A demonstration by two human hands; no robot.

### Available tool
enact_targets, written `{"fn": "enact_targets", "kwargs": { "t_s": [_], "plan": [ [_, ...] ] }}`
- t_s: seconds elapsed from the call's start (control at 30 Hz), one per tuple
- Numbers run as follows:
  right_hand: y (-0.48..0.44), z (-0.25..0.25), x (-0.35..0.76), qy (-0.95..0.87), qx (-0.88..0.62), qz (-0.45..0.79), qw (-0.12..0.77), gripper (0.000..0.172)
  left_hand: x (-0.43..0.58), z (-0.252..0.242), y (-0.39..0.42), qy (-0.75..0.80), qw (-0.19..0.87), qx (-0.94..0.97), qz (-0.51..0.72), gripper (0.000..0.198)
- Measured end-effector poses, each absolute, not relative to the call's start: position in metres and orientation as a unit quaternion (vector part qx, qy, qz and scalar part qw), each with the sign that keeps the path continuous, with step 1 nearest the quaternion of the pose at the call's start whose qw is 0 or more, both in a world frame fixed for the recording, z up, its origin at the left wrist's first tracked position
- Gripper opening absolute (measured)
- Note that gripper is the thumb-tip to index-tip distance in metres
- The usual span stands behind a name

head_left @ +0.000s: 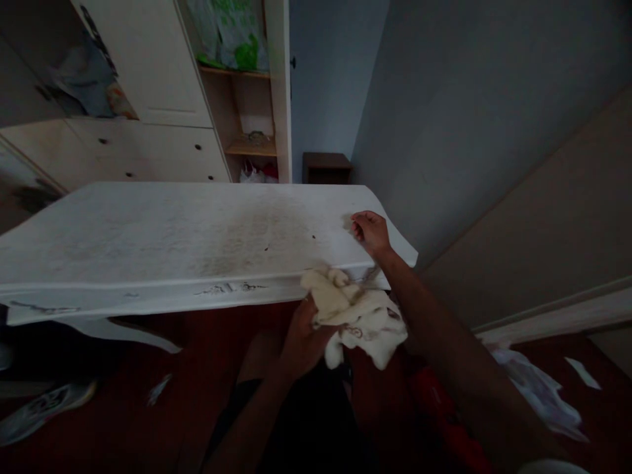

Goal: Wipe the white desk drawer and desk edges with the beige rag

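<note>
A cream cloth (368,316) with a brown pattern is bunched in my left hand (303,339), its loose folds hanging down in front of the table's front edge. My right hand (371,230) is over the right end of the white table (148,230), fingers curled in and thumb against them. Whatever it may pinch is too small to make out. Across the middle of the tabletop spreads a greyish-brown smudge (269,227). Two small dark specks (313,237) lie on the white surface between the smudge and my right hand.
Behind the table stands a white cabinet (172,79) with an open shelf section holding green-and-white bags (232,33). A small brown stand (326,168) is beside the grey wall. On the red floor lie a shoe (47,408) and a plastic bag (538,392).
</note>
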State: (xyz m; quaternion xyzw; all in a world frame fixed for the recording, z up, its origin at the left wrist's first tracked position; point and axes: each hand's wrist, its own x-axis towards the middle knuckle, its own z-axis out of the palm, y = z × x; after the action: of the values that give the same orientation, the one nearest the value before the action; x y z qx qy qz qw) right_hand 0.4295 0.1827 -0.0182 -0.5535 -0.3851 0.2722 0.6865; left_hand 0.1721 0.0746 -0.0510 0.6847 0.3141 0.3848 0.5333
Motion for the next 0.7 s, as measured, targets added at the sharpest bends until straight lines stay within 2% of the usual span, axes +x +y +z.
{"fn": "enact_targets", "kwargs": {
  "t_s": [0.1, 0.2, 0.33, 0.47, 0.57, 0.7],
  "plan": [
    [0.182, -0.020, 0.430, -0.396, -0.549, 0.280, 0.681, 0.015, 0.139, -0.017, 0.106, 0.316, 0.462, 0.630, 0.539, 0.028],
    [0.182, -0.021, 0.430, -0.406, -0.557, 0.285, 0.666, 0.018, 0.123, 0.011, 0.153, 0.349, 0.322, 0.580, 0.662, 0.025],
    [0.181, -0.022, 0.428, -0.437, -0.580, 0.282, 0.626, 0.022, 0.128, 0.031, 0.215, 0.349, 0.210, 0.579, 0.706, 0.027],
    [0.180, -0.021, 0.427, -0.444, -0.592, 0.272, 0.615, 0.024, 0.151, 0.026, 0.249, 0.376, 0.191, 0.538, 0.730, 0.041],
    [0.180, -0.021, 0.427, -0.444, -0.598, 0.269, 0.611, 0.025, 0.170, 0.010, 0.258, 0.403, 0.214, 0.578, 0.677, 0.044],
    [0.182, -0.023, 0.429, -0.452, -0.602, 0.264, 0.603, 0.027, 0.181, -0.009, 0.261, 0.424, 0.204, 0.790, 0.394, 0.044]
  ]
}}
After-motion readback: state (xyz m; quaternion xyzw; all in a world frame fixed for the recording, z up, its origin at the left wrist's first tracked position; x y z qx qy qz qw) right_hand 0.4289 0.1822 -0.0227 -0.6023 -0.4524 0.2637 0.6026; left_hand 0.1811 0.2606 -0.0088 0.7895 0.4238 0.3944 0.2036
